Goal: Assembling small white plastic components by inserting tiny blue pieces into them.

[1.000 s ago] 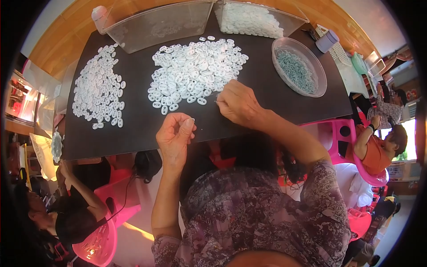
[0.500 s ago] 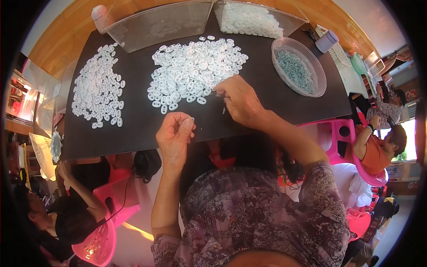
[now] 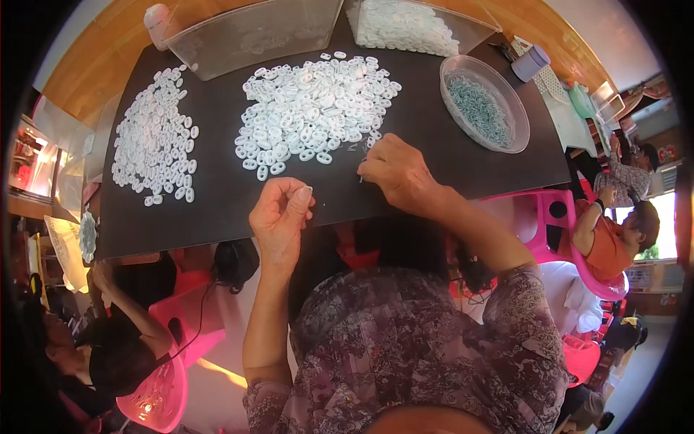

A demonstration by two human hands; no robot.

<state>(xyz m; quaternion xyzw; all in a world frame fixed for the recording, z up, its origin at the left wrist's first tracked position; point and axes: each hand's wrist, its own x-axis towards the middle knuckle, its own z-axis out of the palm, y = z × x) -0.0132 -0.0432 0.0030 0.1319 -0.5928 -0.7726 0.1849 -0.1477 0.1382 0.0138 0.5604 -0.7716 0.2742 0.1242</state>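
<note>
Near the front edge of the dark table, my left hand (image 3: pixel 280 217) is closed in a pinch on a small white oval piece (image 3: pixel 309 189), of which only an edge shows. To its right, my right hand (image 3: pixel 400 172) pinches a small screw (image 3: pixel 361 178) that points downward from the fingertips. A few loose screws (image 3: pixel 353 148) lie on the table beside these fingers. Just beyond both hands spreads a large heap of white oval pieces (image 3: pixel 311 108), each with two holes. A second pile of such pieces (image 3: pixel 154 137) lies at the left.
A round clear bowl (image 3: pixel 522 130) of small screws stands at the right. Behind the heap are an open clear bin (image 3: pixel 253 40) and another bin (image 3: pixel 473 32) with white pieces. A purple-lidded jar (image 3: pixel 531 64) stands at the far right. Other people sit at left and right.
My right hand has turned and shifted slightly right and toward me, its fingers now closer together around the screw. My left hand keeps its pinch almost in place.
</note>
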